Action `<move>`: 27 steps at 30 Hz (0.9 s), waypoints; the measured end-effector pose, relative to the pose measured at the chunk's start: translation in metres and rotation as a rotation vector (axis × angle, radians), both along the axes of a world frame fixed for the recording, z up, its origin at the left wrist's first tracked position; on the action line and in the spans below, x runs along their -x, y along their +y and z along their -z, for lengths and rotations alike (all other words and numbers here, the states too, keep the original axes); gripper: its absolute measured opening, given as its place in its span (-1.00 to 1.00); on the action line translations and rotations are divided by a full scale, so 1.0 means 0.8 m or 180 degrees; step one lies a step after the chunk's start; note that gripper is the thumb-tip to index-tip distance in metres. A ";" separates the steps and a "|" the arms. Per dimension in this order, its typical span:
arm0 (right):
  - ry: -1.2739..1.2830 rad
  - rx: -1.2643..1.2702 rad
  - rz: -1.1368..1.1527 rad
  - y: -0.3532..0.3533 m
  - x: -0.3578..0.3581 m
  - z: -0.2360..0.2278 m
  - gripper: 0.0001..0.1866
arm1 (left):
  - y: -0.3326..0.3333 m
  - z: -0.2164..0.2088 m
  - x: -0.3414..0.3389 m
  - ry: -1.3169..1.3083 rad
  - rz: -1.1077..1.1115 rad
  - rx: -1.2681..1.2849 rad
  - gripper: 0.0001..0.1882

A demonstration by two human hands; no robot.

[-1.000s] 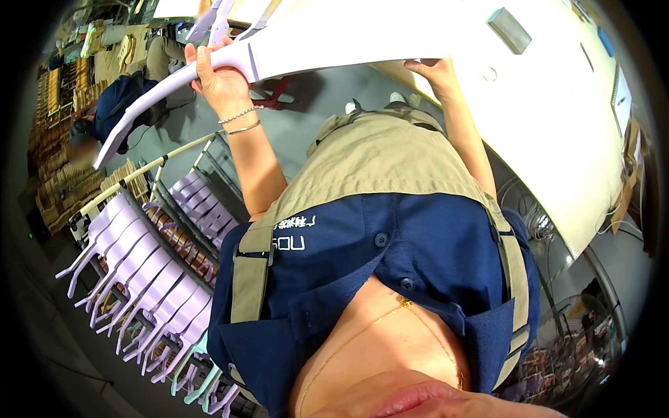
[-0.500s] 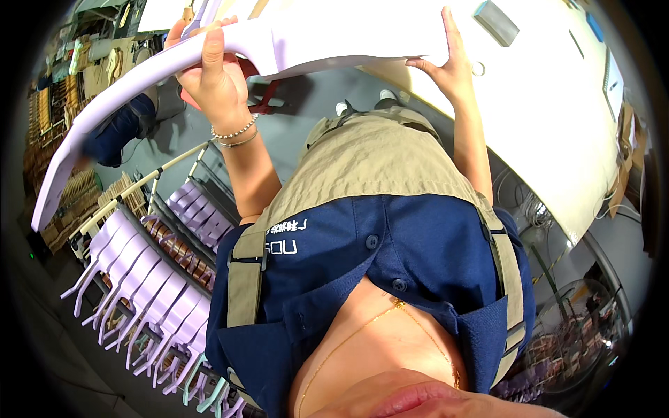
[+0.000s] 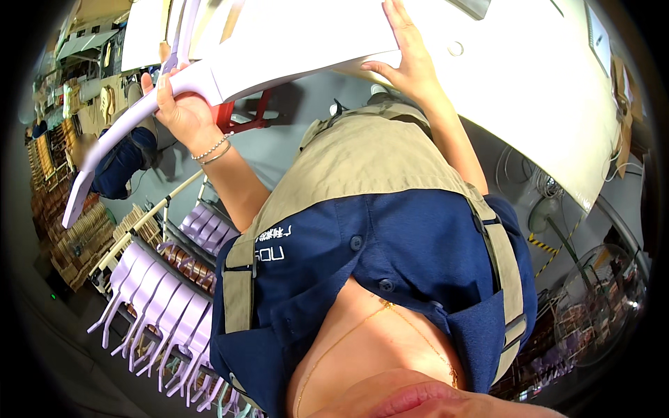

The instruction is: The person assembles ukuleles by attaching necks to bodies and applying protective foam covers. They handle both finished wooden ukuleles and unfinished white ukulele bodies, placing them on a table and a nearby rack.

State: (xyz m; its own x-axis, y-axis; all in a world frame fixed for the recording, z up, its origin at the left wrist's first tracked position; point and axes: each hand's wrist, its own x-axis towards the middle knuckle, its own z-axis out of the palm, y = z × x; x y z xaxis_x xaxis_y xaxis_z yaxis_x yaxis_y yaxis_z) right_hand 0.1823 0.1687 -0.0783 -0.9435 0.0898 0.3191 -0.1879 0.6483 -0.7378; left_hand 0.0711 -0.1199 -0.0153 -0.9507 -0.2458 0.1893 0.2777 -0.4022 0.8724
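Note:
Both hands are raised in front of my chest, on a large pale lilac plastic part point(image 3: 293, 49). It has a broad flat body and a long curved arm point(image 3: 104, 160) that sweeps down to the left. My left hand point(image 3: 182, 115), with bracelets at the wrist, is closed around the base of that arm. My right hand point(image 3: 410, 59) is at the body's right end, fingers stretched flat over its top and thumb under its edge. Behind the part lies a white table top point(image 3: 550, 118).
A rack point(image 3: 150, 275) at the lower left holds several more lilac parts point(image 3: 164, 317) in a row. A red stool point(image 3: 245, 115) stands on the grey floor. A person in dark blue point(image 3: 122, 164) crouches at the left. A wire fan guard point(image 3: 599, 306) is at the right.
My left hand has come down and to the left with the part, and the long arm's tip has swung lower. My right hand has stayed on the part's right end.

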 end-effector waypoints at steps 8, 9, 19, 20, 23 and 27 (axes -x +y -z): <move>0.0335 0.0089 0.0151 -0.007 -0.004 -0.003 0.02 | -0.007 0.006 0.004 0.0027 0.0071 0.0079 -0.63; 0.0295 0.0042 0.0235 -0.007 -0.004 -0.005 0.02 | 0.007 -0.003 -0.001 0.0061 0.0095 0.0188 -0.62; 0.0150 -0.0774 0.0456 0.009 0.000 -0.001 0.05 | 0.103 -0.044 -0.012 0.0883 0.1167 0.0930 -0.50; 0.0113 -0.0856 0.0485 0.009 0.000 -0.002 0.05 | 0.112 -0.047 -0.013 0.0913 0.1299 0.0987 -0.50; 0.0164 -0.0692 0.0449 0.006 -0.004 -0.009 0.06 | 0.155 -0.057 -0.019 0.1208 0.1245 0.1016 -0.50; 0.0022 0.0546 0.0252 0.008 -0.007 -0.022 0.06 | 0.163 -0.068 -0.024 0.0633 0.1822 0.1173 -0.44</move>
